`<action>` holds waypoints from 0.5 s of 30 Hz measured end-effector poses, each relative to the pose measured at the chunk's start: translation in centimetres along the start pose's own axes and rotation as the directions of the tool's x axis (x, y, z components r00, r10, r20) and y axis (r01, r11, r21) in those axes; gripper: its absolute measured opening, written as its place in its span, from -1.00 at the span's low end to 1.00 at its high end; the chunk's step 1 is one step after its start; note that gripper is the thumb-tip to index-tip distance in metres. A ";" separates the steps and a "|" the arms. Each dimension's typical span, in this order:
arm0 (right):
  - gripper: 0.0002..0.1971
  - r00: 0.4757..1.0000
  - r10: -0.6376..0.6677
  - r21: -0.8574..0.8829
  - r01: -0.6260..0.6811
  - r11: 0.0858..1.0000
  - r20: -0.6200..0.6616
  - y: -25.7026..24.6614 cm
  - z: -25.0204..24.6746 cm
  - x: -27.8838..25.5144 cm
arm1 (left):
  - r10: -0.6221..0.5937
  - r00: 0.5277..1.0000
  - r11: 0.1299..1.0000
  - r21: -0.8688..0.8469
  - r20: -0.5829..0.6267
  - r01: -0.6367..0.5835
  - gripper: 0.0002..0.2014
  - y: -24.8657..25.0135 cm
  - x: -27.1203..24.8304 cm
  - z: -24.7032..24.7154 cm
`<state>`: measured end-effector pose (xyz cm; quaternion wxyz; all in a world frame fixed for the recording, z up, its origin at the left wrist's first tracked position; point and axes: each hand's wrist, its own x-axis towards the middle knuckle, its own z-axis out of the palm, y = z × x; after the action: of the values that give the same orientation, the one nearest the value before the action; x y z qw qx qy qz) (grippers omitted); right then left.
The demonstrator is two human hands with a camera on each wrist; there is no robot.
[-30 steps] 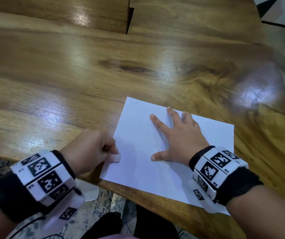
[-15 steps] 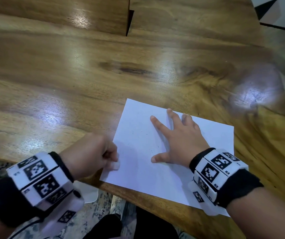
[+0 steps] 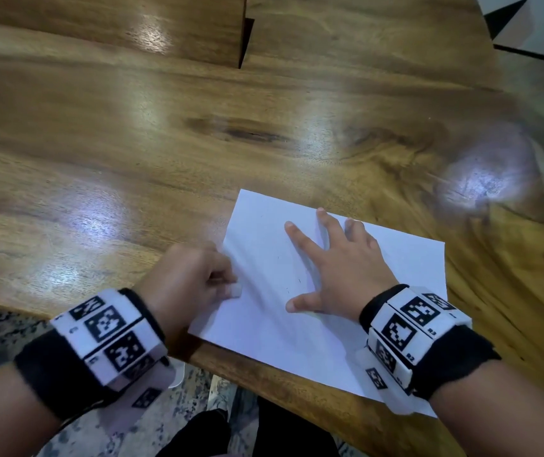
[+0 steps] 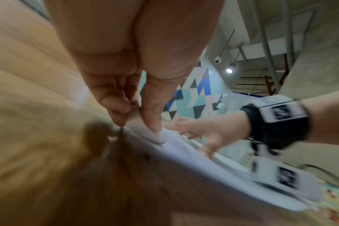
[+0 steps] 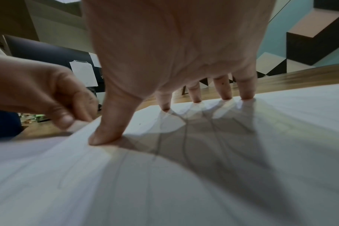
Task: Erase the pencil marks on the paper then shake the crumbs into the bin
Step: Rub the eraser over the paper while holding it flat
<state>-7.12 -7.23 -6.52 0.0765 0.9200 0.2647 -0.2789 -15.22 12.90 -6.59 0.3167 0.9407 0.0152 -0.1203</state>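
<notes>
Left hand (image 3: 191,278) pinches a white eraser (image 3: 237,289) at the paper's (image 3: 297,338) edge; right hand (image 3: 339,268) presses flat, fingers spread. Looks like erasing's underway, and next it needs rubbing over those faint marks (image 3: 298,280).

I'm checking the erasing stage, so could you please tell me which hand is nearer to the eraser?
Left. The left hand pinches the eraser at the paper's left edge; the right hand lies flat on the paper beside it.

place: indoor public-looking hall (not certain) | cues: geometric wall mural (image 4: 194,94); ceiling camera (image 4: 217,60); exposed pipes (image 4: 265,45)
</notes>
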 end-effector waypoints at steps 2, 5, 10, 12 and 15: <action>0.12 1.000 0.001 0.002 -0.001 1.000 0.000 0.0 0.0 0.0 | 0.017 0.998 1.000 0.020 -0.066 -0.015 -0.84 0.2 -0.2 0.4; 0.12 1.000 -0.003 -0.001 0.003 1.000 -0.015 0.1 0.1 0.1 | -0.022 0.999 0.999 -0.037 -0.041 0.020 -0.81 0.1 -2.4 0.8; 0.06 1.000 -0.017 0.035 0.018 0.999 -0.016 0.1 0.3 0.0 | -0.048 0.998 0.996 -0.073 -0.046 0.045 -0.91 -0.6 -2.6 0.6; -0.02 1.000 -0.028 0.062 0.029 0.998 -0.010 0.0 0.6 -0.2 | -0.057 0.998 0.995 -0.081 -0.035 0.054 -0.90 -0.3 -2.6 0.4; 0.05 0.999 -0.037 0.086 0.036 0.996 0.010 -0.2 1.2 -0.4 | -0.113 0.993 0.990 -0.087 -0.033 0.109 -0.89 0.2 -2.1 -0.3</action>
<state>-8.13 -7.57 -7.33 0.0334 0.9158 0.2686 -0.2966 -17.19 13.00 -5.78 0.3488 0.9263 0.0785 -0.1192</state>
